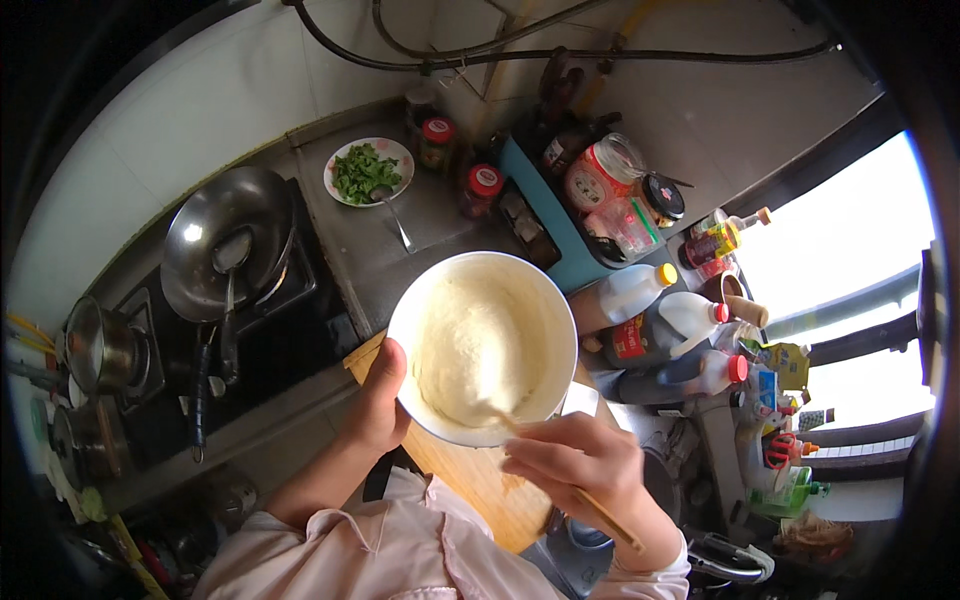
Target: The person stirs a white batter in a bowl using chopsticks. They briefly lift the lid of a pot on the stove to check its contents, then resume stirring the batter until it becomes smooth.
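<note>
My left hand [382, 395] is closed on the left side of a white bowl [392, 335], its thumb over the rim. Inside lies a pale, cream-coloured flour mixture [470, 335]. Wooden chopsticks [608, 520] are gripped in my right hand [585, 460], at the bowl's lower right rim. Their tips reach down into the mixture, and the back ends stick out below my palm. Whether there is one stick or two is hard to make out. Beneath the bowl shows a wooden cutting board [470, 480].
Left, a wok [190, 260] with a ladle [230, 285] sits on the black stove, beside a small pot [100, 345]. Behind the bowl stands a plate of chopped greens [365, 172] with a spoon [395, 215]. Several jars, a blue tray [560, 225] and bottles [640, 290] crowd the right.
</note>
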`<state>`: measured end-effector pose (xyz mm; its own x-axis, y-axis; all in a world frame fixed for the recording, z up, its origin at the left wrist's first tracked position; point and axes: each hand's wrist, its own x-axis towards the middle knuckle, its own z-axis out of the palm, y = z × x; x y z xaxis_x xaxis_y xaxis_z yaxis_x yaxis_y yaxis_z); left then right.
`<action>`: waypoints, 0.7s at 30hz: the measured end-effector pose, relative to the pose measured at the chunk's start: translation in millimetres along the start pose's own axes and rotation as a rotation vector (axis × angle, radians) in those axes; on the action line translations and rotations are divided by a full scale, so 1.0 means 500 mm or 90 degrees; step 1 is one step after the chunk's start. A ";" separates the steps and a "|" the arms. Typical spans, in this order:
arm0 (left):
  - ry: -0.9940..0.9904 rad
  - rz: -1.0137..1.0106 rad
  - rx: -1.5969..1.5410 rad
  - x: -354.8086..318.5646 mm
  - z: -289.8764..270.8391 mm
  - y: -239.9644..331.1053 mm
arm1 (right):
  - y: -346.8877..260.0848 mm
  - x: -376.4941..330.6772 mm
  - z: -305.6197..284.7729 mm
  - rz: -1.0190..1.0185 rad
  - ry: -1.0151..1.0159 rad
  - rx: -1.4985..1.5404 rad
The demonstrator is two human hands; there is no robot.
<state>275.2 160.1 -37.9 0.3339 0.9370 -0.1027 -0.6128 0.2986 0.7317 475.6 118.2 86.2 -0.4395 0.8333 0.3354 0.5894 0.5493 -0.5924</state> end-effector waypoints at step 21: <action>0.022 -0.005 -0.020 -0.007 0.009 0.005 | 0.074 0.012 -0.002 -0.022 0.141 -0.103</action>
<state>275.6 156.9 -32.8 0.3137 0.9404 -0.1315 -0.6323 0.3102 0.7099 495.5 143.7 67.1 -0.3128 0.7977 0.5157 0.6855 0.5654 -0.4587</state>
